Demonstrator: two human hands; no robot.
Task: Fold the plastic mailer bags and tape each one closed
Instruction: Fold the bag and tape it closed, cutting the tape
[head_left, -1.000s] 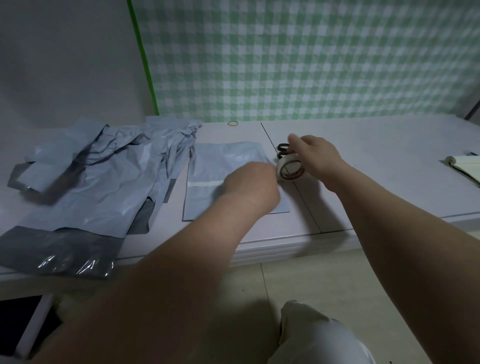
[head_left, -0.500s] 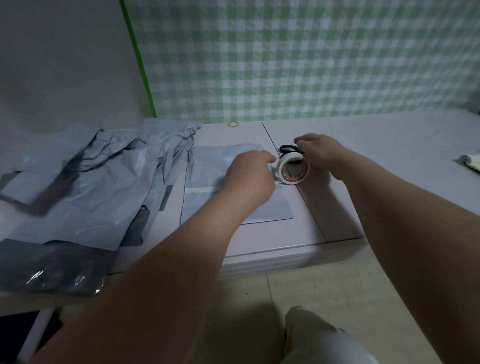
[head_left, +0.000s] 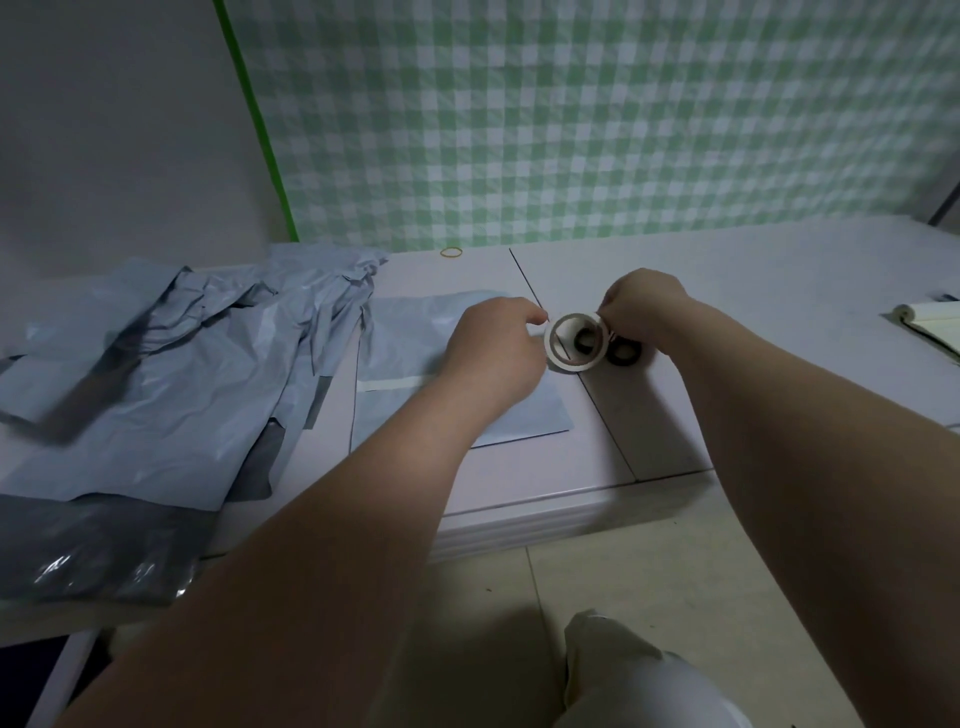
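Tape roll (head_left: 574, 367) now face-on, in pinch of right grip (head_left: 644, 306); left grip (head_left: 493, 353) curled beside, hold unclear.

Left hand (head_left: 493, 358): fingertips curl away from camera, just beside grip; whether they pinch tape end, cannot tell. Right hand (head_left: 641, 306): finger pads on rim of tape roll (head_left: 574, 367) hidden. Black loops (head_left: 615, 359) just behind roll, one seen through core; rest of that tool hidden under grip. Folded mailer (head_left: 405, 353): corner nearest grip covered by left hand and forearm. Mailer pile (head_left: 156, 374), far left of grip: blurred, cut by edge. Notebook (head_left: 930, 330), far right of grip: cut by edge.
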